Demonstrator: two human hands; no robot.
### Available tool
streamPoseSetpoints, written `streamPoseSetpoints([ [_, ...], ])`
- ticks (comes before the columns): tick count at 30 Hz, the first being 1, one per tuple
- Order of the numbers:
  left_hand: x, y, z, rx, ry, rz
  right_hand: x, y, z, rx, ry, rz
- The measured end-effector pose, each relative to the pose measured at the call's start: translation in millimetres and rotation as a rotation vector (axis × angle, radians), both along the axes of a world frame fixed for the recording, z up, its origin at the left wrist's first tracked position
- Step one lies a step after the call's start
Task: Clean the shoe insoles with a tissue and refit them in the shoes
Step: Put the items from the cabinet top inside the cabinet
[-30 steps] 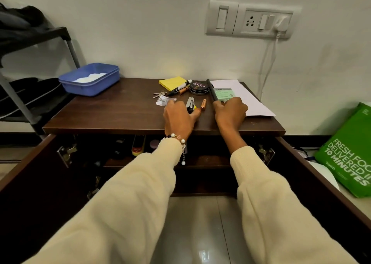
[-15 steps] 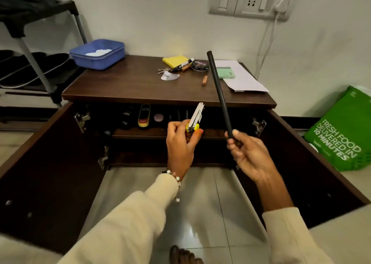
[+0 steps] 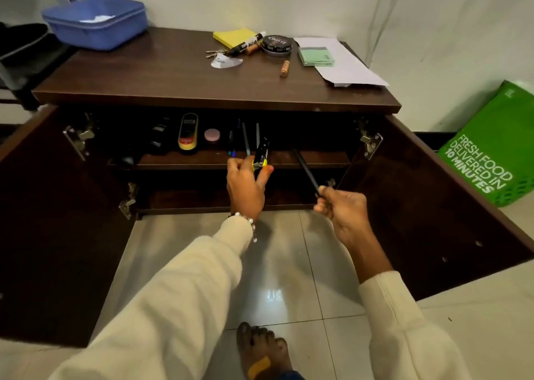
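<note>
My left hand grips a small stapler-like tool with a yellow end, held at the front edge of the upper shelf inside the open dark wooden cabinet. My right hand holds the near end of a long thin black rod, whose far end points into the shelf. On that shelf stand a black and yellow shoe-polish bottle, a pink round tin and several upright pens. No insoles, shoes or tissue show clearly.
Both cabinet doors stand wide open. On top lie a blue tub, yellow notes, a marker, keys, a polish tin, a green pad and paper. A green bag sits right. My bare foot is on the tiles.
Both hands have come off the cabinet top, each carrying its item, and have lowered to the inner shelf. The view has tilted down, so my foot now shows.
</note>
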State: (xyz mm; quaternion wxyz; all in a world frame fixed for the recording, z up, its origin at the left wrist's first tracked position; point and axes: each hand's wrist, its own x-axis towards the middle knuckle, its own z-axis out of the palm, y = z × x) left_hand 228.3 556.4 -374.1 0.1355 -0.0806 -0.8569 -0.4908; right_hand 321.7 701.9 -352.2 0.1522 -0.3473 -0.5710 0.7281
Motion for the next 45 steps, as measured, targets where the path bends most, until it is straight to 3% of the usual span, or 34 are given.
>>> streamPoseSetpoints([
  [8,-48,38,-4,-0.386,0.001,0.097,-75,5,-13,0.185,-0.031,-0.103],
  [13,-75,47,-5,-0.582,-0.033,0.094,-114,9,-27,0.449,-0.116,-0.064],
  [20,-81,58,-10,-0.691,-0.053,0.067,-136,1,-32,0.757,-0.136,0.019],
  [27,-82,54,-5,-0.760,-0.044,0.064,-139,-1,-36,0.863,-0.149,0.041],
  [32,-70,46,2,-0.697,-0.020,0.132,-120,-8,-21,0.891,-0.116,0.015],
  [38,-48,12,34,-0.396,0.526,0.206,-86,-28,58,0.915,0.267,-0.111],
  [41,-49,-2,71,-0.288,0.641,0.191,-94,-31,102,0.934,0.419,-0.174],
  [43,-64,-6,98,-0.262,0.652,0.229,-112,-27,121,0.940,0.413,-0.118],
  [45,-85,-10,121,-0.258,0.619,0.243,-139,-18,131,0.982,0.286,0.039],
])
